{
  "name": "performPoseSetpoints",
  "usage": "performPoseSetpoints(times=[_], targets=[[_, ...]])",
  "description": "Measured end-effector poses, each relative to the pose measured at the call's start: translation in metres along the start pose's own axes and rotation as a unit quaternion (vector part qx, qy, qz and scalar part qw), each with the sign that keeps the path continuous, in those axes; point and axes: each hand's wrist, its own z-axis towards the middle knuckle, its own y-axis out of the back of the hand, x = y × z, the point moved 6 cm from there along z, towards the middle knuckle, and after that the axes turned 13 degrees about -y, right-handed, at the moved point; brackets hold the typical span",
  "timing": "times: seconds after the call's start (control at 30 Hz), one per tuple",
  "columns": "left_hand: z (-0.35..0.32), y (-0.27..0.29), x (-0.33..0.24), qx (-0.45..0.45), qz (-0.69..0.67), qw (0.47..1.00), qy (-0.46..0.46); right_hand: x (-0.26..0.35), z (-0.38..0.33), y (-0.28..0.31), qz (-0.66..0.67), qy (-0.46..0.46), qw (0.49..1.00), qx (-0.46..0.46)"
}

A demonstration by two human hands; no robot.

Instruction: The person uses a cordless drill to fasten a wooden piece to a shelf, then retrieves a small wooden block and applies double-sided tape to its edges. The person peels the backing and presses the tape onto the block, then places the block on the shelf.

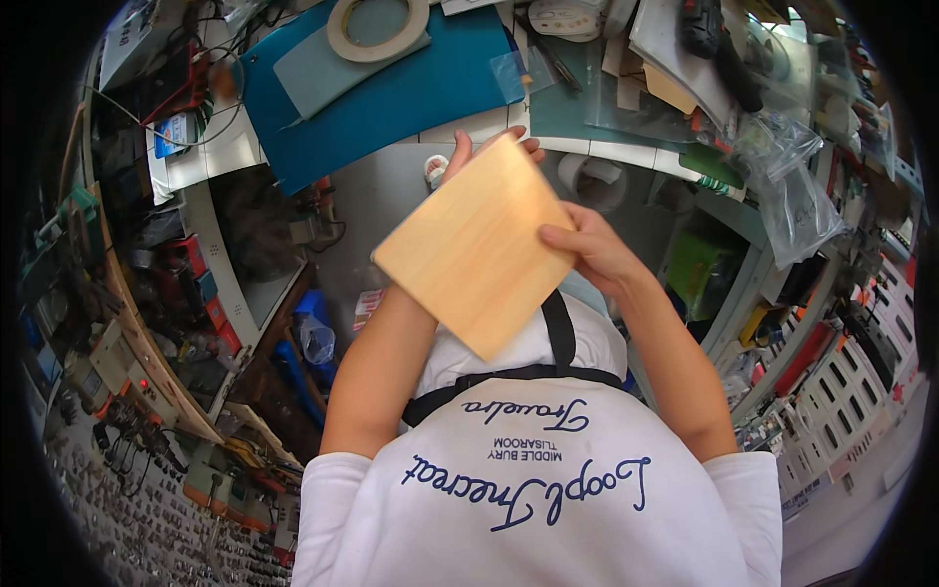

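A square, pale wooden board (pixel 476 249) is tilted in front of me, over the gap between my body and the workbench. My right hand (pixel 590 247) grips it at the right edge, thumb on the upper face and fingers tucked behind. My left hand (pixel 464 155) reaches behind the board; its thumb and fingertips show spread past the far corner. Most of that palm is hidden, so whether it touches the board cannot be seen.
On the workbench lie a blue-green mat (pixel 421 103), a roll of tape (pixel 378 27) and clear plastic bags (pixel 782 181). Cluttered shelves flank me on both sides. Below the bench at left is a blue object (pixel 315 328); a white roll (pixel 594 176) shows under the bench.
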Motion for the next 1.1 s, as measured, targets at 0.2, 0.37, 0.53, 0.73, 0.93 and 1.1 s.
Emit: performPoseSetpoints(times=[0.2, 0.37, 0.53, 0.73, 0.93, 1.1], targets=[[0.000, 0.071, 0.027, 0.028, 0.028, 0.997, 0.073, 0.008, -0.057, 0.035, 0.046, 0.192, 0.961, -0.194], [0.010, 0.083, 0.067, -0.065, 0.185, 0.980, 0.019, -0.030, -0.053, 0.034, -0.023, 0.236, 0.926, -0.294], [0.065, 0.130, 0.079, -0.078, 0.367, 0.918, -0.127, -0.039, -0.053, 0.034, 0.028, 0.181, 0.945, -0.272], [0.079, 0.109, 0.074, -0.050, 0.378, 0.908, -0.174, 0.059, -0.038, 0.049, -0.221, 0.026, 0.932, -0.287], [0.084, 0.102, 0.081, -0.148, 0.178, 0.971, -0.054, 0.094, -0.001, 0.050, -0.385, 0.076, 0.831, -0.394], [0.080, 0.099, 0.093, -0.154, 0.170, 0.972, 0.045, 0.110, 0.007, 0.027, -0.441, 0.051, 0.793, -0.416]])
